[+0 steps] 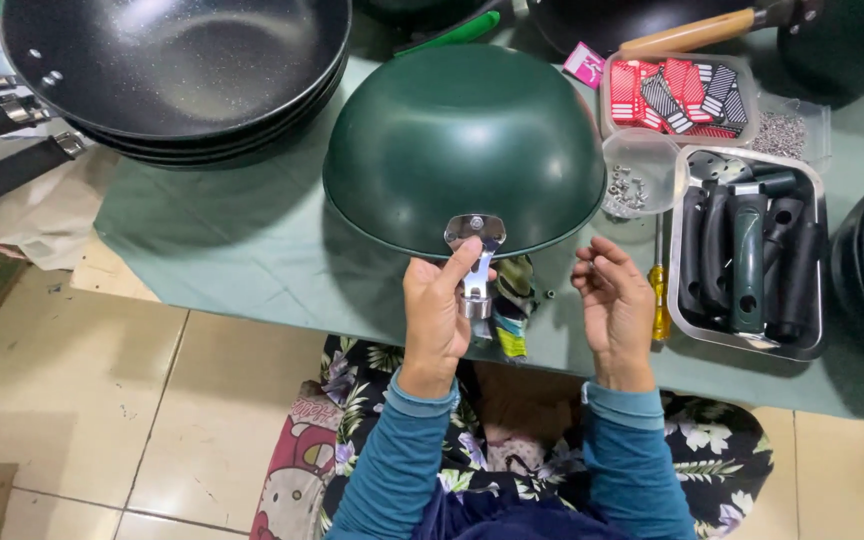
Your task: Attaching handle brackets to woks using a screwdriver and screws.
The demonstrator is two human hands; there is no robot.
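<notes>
A dark green wok (464, 140) lies upside down on the green table cloth (242, 250). A shiny metal handle bracket (475, 240) sits against its near rim. My left hand (437, 315) grips this bracket from below, thumb pressed along it. My right hand (614, 300) hovers to the right of it, fingers curled together around something too small to make out. Both sleeves are blue.
Stacked black woks (177, 70) stand at the back left. A metal tray of black and green handles (747, 250) is at the right, with a screwdriver (659, 300) beside it, a small tub of screws (637, 185) and a box of red and black tags (677, 95) behind. Tiled floor lies below.
</notes>
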